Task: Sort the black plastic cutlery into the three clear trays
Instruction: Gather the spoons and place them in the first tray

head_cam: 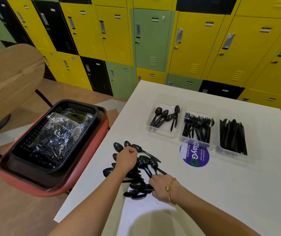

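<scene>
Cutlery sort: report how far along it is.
Done: forks tray and knives tray look full, and a few spoons lie in the spoons tray. In hand: left hand and right hand gather the loose spoon pile. Left: moving that pile into the tray.

A wall of metal lockers [153, 40] fills the far side of the room, their doors painted yellow, pale green and black in an irregular patchwork. Each door carries a recessed silver handle, a small label near the top and a row of vent slots lower down. The floor [13, 215] is wood-look brown, with a lighter tiled patch [109, 106] near the foot of the lockers. A white worktop [221, 193] with a smooth matte surface stands in front of the lockers. To the left, a light wooden chair back [12, 79] curves over dark legs, and a red seat [85, 181] stands just beside the worktop's left edge. The light is even and bright.
</scene>
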{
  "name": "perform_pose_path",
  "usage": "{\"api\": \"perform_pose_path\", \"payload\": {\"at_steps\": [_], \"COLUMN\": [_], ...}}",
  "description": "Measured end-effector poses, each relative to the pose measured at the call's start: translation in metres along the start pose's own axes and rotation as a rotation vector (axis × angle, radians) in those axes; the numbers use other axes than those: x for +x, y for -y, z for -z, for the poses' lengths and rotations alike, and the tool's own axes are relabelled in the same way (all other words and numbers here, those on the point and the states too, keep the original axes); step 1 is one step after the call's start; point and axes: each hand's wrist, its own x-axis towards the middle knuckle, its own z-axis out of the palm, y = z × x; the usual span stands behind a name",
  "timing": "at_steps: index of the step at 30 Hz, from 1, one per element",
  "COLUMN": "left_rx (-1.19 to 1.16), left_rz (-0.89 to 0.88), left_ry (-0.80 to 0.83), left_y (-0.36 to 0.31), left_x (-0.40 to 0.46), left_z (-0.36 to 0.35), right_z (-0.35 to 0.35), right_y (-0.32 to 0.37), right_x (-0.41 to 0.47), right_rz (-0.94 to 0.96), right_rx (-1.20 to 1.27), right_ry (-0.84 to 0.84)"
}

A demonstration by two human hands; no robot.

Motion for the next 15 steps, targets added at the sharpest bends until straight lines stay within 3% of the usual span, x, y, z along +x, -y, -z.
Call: {"api": "perform_pose_path", "payload": {"at_steps": [8, 15], "left_rx": [-0.095, -0.248], "left_rz": [-0.074, -0.070], "left_ry": [-0.018, 0.354], "left_y": [-0.016, -0.046], "left_x": [-0.002, -0.002], "left_z": [0.005, -0.008], "right_z": [0.016, 0.043], "right_y": [-0.023, -0.038], "right_x": [-0.019, -0.023], "right_rz": [-0.131, -0.273], "right_rx": [0.172, 0.355], "right_ry": [-0.055, -0.130]}}
